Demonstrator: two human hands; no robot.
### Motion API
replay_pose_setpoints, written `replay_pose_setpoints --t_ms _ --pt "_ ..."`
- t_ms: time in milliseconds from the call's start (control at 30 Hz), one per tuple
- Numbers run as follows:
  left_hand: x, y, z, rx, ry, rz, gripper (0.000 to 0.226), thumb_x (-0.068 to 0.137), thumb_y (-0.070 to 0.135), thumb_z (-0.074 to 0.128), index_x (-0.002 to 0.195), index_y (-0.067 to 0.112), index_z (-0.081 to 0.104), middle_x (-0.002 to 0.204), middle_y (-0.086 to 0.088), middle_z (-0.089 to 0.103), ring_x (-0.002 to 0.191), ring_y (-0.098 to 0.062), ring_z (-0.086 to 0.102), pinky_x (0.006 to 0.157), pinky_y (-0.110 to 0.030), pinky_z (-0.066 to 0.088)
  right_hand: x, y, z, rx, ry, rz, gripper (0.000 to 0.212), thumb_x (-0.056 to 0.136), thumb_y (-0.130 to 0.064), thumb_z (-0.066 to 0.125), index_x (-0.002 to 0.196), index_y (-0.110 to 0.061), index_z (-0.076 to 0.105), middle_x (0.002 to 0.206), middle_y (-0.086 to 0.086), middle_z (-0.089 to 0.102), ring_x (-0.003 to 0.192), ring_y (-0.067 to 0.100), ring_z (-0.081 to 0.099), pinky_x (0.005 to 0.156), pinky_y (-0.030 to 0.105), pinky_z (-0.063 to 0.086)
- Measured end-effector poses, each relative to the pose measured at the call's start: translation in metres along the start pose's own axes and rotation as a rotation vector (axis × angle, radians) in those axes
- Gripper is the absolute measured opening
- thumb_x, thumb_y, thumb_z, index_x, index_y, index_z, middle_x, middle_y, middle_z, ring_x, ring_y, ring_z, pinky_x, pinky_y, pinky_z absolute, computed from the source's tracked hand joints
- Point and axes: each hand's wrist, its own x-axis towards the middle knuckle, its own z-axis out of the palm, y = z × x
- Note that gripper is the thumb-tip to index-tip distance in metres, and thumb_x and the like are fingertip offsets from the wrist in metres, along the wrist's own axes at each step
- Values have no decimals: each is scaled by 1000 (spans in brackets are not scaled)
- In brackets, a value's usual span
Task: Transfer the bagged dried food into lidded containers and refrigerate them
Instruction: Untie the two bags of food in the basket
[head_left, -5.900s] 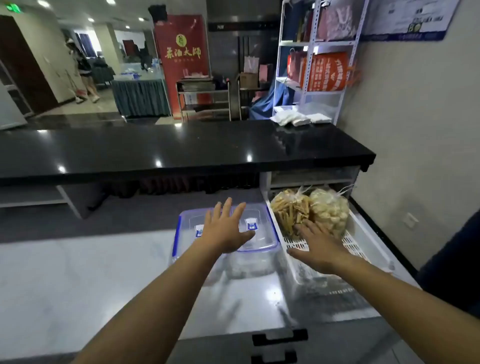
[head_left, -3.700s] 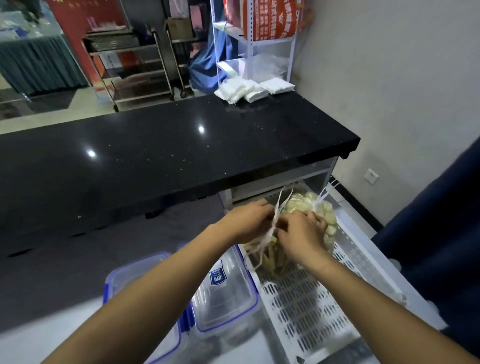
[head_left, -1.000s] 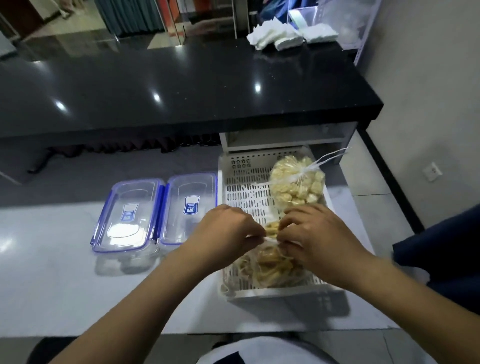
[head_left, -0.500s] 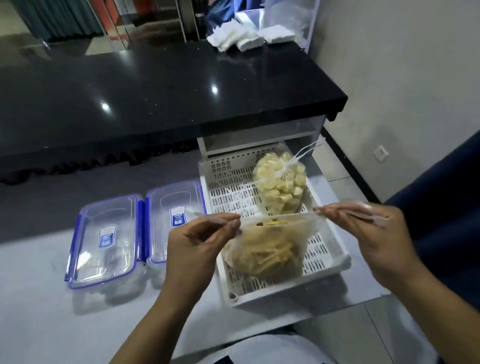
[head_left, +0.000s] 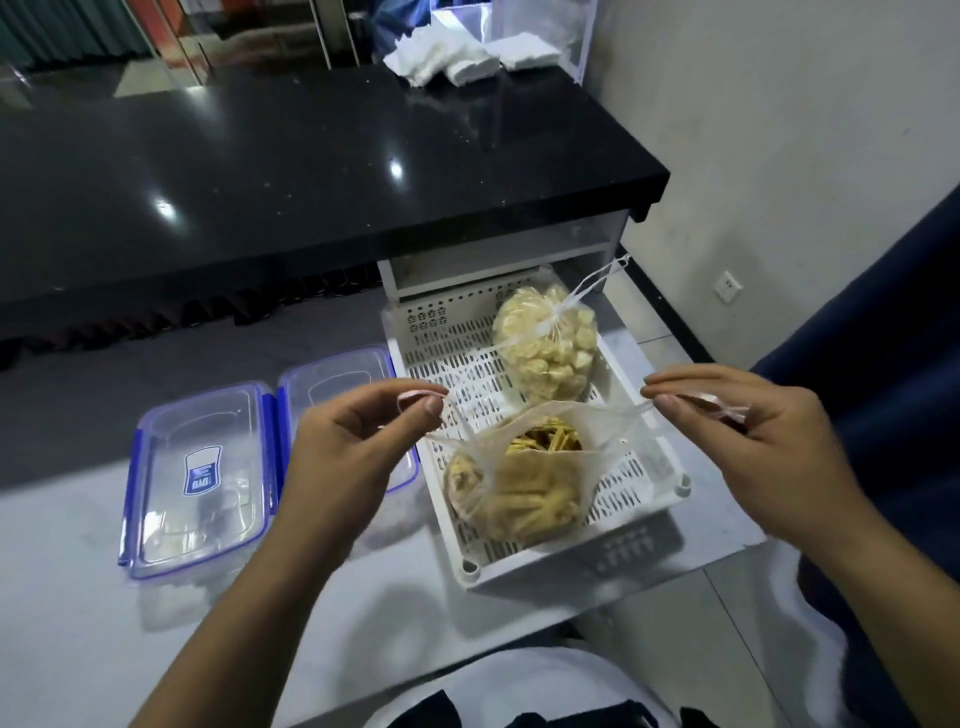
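From my feed I see a long black counter (head_left: 291, 156), glossy, with ceiling lights glinting on it. Folded white cloths (head_left: 457, 54) lie at its far end. A plain pale wall (head_left: 779, 130) runs along the right, with a socket (head_left: 728, 285) low down. Below me is a white worktop (head_left: 78, 649), and grey floor tiles (head_left: 670, 338).

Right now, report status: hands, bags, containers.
Left hand and right hand each pinch a handle of the strip bag, mouth pulled open. Chunk bag tied in the white basket. Both lidded containers closed.
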Motion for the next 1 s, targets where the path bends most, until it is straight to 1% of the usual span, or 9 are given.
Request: replay_pose_setpoints --t_ms 133,233,333,500,633,700,767,833,1000 --pt "10 13 -11 -95 -96 -32 30 80 15 69 109 18 74 73 -5 72 72 -13 67 73 -21 54 5 -10 -13 -160 -20 15 18 84 -30 67 82 -16 79 89 -7 75 90 7 69 81 16 52" --pt "15 20 -19 -252 -214 -108 37 82 14 72 119 16 70 77 -11 69 78 -21 68 78 -28 55 8 -22 -18 276 -13 272 27 78 -28 68 72 -2 74 81 9 74 80 17 70 79 24 59" --pt "18 29 -24 -304 -340 -77 38 82 20 71 120 17 71 75 -11 67 78 -24 68 80 -32 57 12 -34 -20 635 -127 495 26 84 -27 61 68 -8 70 82 13 67 88 24 66 86 37 59" --pt "27 43 -26 -298 -599 -99 78 67 50 82 136 19 60 99 -16 70 80 -27 68 82 -43 58 21 -46 -23 934 -172 672 39 87 -33 54 100 -3 74 81 7 63 79 21 67 90 44 57" --pt "31 48 -22 -565 -620 -294 69 83 56 55 147 32 46 138 -26 57 113 -39 65 86 -52 55 29 -47 -29 1032 -178 730 56 89 -45 50 119 -2 71 98 11 68 83 23 68 90 47 57" --pt "32 44 -25 -748 -697 -362 66 91 55 47 152 32 37 148 -32 42 134 -48 47 96 -60 47 33 -48 -33 1021 -215 738 61 90 -51 47 121 -4 70 113 12 70 89 24 69 87 45 58" --pt "28 39 -24 -890 -757 -390 67 97 57 42 157 35 20 158 -33 20 147 -51 21 111 -65 26 38 -49 -37 972 -271 727 65 89 -56 44 120 -6 71 125 13 68 94 25 67 83 40 60" --pt "18 32 -24 -984 -745 -416 69 99 61 34 158 37 7 161 -30 1 150 -50 3 117 -64 7 41 -51 -44 932 -307 695 67 88 -60 42 118 -8 73 128 14 67 84 22 67 73 34 61" --pt "-8 24 -19 -1165 -759 -397 74 95 59 37 158 39 4 164 -19 -11 149 -52 -4 115 -65 -4 43 -49 -62 852 -345 534 63 84 -55 38 114 -13 75 128 8 68 73 17 63 61 28 53"
